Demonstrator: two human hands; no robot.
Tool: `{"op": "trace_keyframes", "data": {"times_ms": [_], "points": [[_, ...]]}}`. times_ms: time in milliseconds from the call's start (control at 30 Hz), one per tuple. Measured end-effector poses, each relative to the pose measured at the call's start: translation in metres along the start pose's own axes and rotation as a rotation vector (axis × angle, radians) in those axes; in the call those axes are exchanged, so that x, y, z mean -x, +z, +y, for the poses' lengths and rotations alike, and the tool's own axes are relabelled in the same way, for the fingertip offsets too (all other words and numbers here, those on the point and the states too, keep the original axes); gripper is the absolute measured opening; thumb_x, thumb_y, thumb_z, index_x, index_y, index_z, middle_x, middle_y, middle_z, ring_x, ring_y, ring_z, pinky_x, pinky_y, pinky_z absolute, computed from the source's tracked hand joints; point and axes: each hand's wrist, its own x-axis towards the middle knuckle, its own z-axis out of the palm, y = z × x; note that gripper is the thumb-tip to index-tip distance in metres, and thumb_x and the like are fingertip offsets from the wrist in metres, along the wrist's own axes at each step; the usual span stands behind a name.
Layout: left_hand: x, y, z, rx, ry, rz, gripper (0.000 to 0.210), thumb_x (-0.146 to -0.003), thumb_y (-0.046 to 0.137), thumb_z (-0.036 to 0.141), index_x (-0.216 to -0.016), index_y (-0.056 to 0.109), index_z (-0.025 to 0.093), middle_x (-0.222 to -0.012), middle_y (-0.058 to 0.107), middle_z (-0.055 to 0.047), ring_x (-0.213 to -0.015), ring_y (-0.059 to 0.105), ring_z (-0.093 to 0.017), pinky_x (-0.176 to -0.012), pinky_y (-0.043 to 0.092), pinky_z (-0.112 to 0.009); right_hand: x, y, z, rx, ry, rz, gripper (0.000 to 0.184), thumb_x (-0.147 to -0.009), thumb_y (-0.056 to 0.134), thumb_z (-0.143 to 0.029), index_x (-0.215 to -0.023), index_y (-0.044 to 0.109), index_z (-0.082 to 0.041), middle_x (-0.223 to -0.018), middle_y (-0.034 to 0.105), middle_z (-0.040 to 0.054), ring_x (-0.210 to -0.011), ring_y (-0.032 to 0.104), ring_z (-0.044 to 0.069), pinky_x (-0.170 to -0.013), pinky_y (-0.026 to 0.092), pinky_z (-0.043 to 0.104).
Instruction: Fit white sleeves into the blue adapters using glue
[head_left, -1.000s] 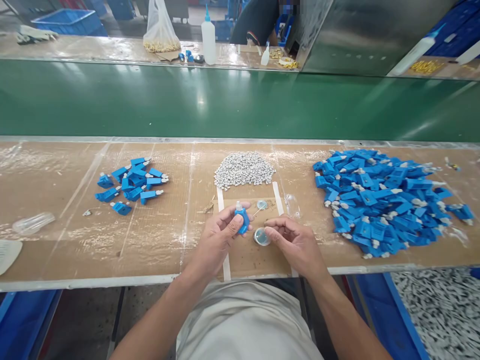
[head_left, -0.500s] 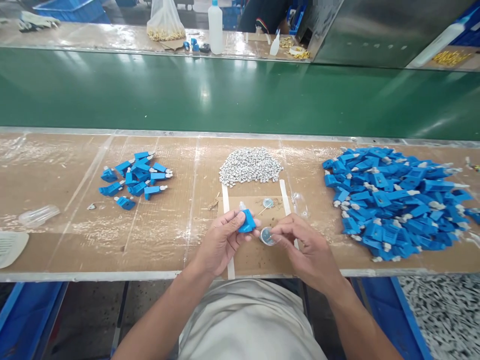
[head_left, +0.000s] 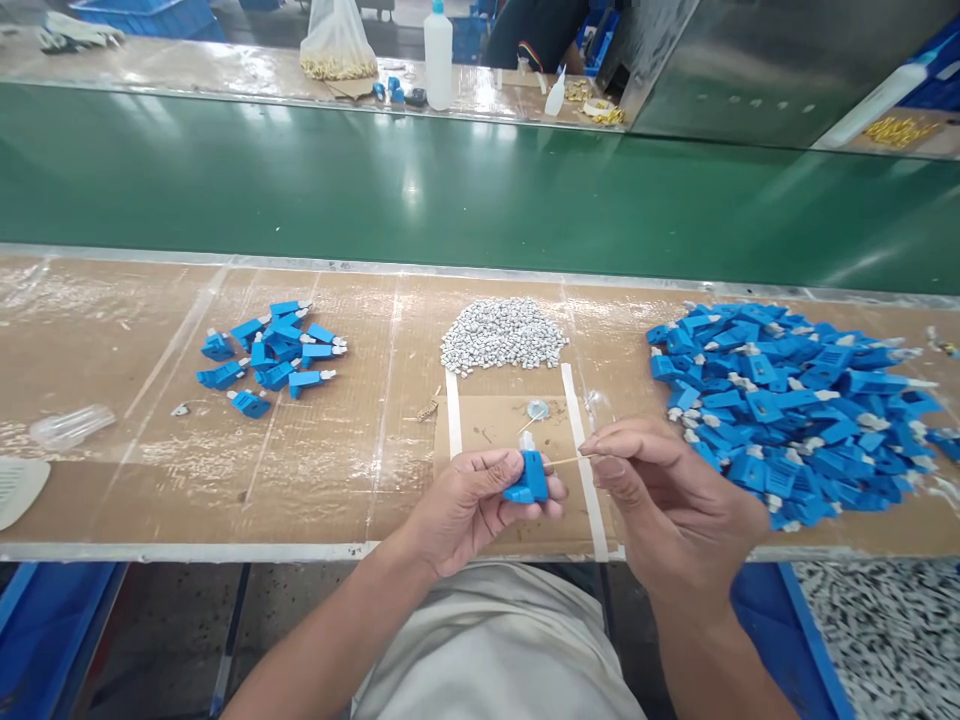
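While the blue part [head_left: 534, 478] sits above the surface [head_left: 330, 500], gripped between closed fingers of the left hand [head_left: 469, 505], the right hand [head_left: 679, 505] pinches its fingers on a thin stick [head_left: 564, 461] reaching the part's edge; light, steady pressure probably serves best. Beyond, a pale pile [head_left: 502, 335] lies between 2 blue heaps [head_left: 780, 405].

A brown tabletop [head_left: 322, 470], its covering shiny in patches and crossed by bands of clear tape, carries a small group of blue parts [head_left: 274, 376] with pale tips at the left, a low mound of tiny grey-white pieces [head_left: 502, 335] in the middle, and a large heap of blue parts [head_left: 795, 400] at the right. Just nearer than the mound lies a cardboard sheet [head_left: 487, 415] between white strips [head_left: 454, 413], bearing a small round disc [head_left: 538, 410]. A clear plastic piece [head_left: 73, 427] lies far left
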Motion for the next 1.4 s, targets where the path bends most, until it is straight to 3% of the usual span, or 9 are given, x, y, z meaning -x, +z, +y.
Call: {"op": "trace_keyframes", "data": {"times_ms": [167, 767, 900, 1033, 1233, 1400], "points": [[0.001, -0.001, -0.001, 0.004, -0.008, -0.013, 0.03, -0.091, 0.073, 0.032, -0.099, 0.075, 0.003, -0.094, 0.074, -0.015, -0.08, 0.074, -0.015, -0.069, 0.058, -0.015, 0.002, 0.002, 0.002, 0.126, -0.047, -0.025, 0.02, -0.092, 0.068, -0.006, -0.098, 0.073, -0.024, -0.089, 0.072, 0.0008, -0.084, 0.067, 0.019, -0.077, 0.051, 0.034], [0.001, -0.005, -0.005, -0.016, 0.001, -0.022, 0.029, -0.094, 0.069, 0.03, -0.099, 0.075, 0.003, -0.093, 0.072, -0.014, -0.078, 0.072, -0.015, -0.069, 0.058, -0.016, 0.001, 0.008, 0.002, 0.133, -0.101, -0.139, 0.021, -0.093, 0.065, -0.004, -0.099, 0.071, -0.023, -0.084, 0.073, -0.0013, -0.077, 0.067, 0.017, -0.071, 0.052, 0.033], [0.001, -0.008, -0.004, 0.009, 0.005, -0.024, 0.03, -0.092, 0.072, 0.031, -0.101, 0.075, 0.003, -0.094, 0.073, -0.014, -0.079, 0.073, -0.015, -0.069, 0.058, -0.015, 0.003, 0.006, 0.004, 0.105, -0.054, -0.094, 0.021, -0.092, 0.067, -0.006, -0.101, 0.072, -0.024, -0.088, 0.074, -0.0002, -0.081, 0.068, 0.018, -0.072, 0.053, 0.032], [0.005, -0.016, -0.002, 0.045, 0.033, 0.005, 0.028, -0.09, 0.075, 0.03, -0.101, 0.075, 0.004, -0.094, 0.074, -0.014, -0.081, 0.075, -0.016, -0.068, 0.058, -0.015, 0.007, -0.005, 0.013, 0.066, 0.101, -0.012, 0.016, -0.094, 0.068, -0.012, -0.102, 0.073, -0.024, -0.094, 0.073, 0.0014, -0.082, 0.069, 0.018, -0.073, 0.054, 0.032], [0.014, -0.03, -0.001, 0.045, 0.095, 0.108, 0.028, -0.089, 0.077, 0.031, -0.097, 0.075, 0.004, -0.09, 0.077, -0.015, -0.078, 0.076, -0.016, -0.066, 0.058, -0.014, 0.018, -0.015, 0.041, 0.183, 0.215, -0.266, 0.009, -0.097, 0.066, -0.027, -0.097, 0.075, -0.023, -0.1, 0.069, 0.0048, -0.095, 0.066, 0.021, -0.08, 0.053, 0.034], [0.019, -0.038, -0.004, 0.076, 0.094, 0.075, 0.028, -0.089, 0.076, 0.032, -0.1, 0.075, 0.006, -0.088, 0.077, -0.015, -0.077, 0.076, -0.016, -0.064, 0.057, -0.014, -0.006, -0.004, 0.05, 0.252, 0.191, -0.275, 0.018, -0.097, 0.066, -0.032, -0.11, 0.073, -0.023, -0.104, 0.07, 0.0057, -0.09, 0.065, 0.02, -0.077, 0.053, 0.034]]}}
